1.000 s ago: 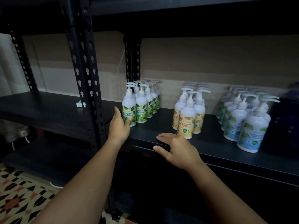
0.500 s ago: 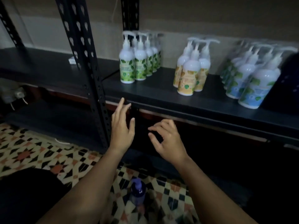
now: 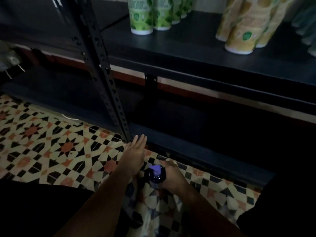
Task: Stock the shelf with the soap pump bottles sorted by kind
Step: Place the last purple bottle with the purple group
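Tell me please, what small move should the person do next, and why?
Probably lift the purple bottle off the floor toward the shelf. The right hand already curls round it, the left hand is open and free, and only green bottles and yellow bottles show on the shelf.

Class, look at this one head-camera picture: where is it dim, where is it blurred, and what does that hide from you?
Head view: dim overall; the lower black metal shelf sinks into shadow. The green-labelled and yellow-labelled pump bottles are smeared, print unreadable, tops cut off. The patterned floor tiles are brightest. The right hand around the dark purple pump bottle is murky; the left hand shows flat fingers.
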